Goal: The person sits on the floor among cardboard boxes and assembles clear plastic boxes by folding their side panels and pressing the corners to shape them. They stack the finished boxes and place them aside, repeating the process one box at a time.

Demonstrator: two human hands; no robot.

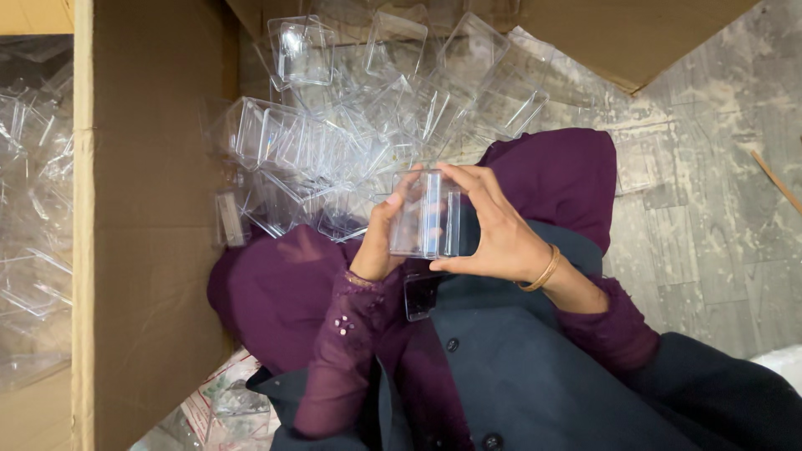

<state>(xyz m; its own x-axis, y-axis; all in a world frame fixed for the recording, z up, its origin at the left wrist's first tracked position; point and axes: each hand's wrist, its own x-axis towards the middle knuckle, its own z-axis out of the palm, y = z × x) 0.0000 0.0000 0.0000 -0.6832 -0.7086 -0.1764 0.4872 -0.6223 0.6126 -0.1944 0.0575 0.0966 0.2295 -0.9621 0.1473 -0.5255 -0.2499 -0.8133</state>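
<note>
Clear plastic box point(426, 215): upright between both hands, long axis vertical, over the lap.
Left hand point(380, 238): fingers clamped on its left edge.
Right hand point(493, 230): fingers wrapped round top and right side.
Pile point(351, 125): more boxes just beyond, beside carton point(142, 209).

A: Floor? Grey stone tiles point(718, 242), streaked, pale dust in patches.

B: Surroundings?

A: Brown cardboard wall point(150, 217) on the left, cardboard flap point(635, 38) upper right. Thin wooden stick point(777, 179) lying far right.
</note>
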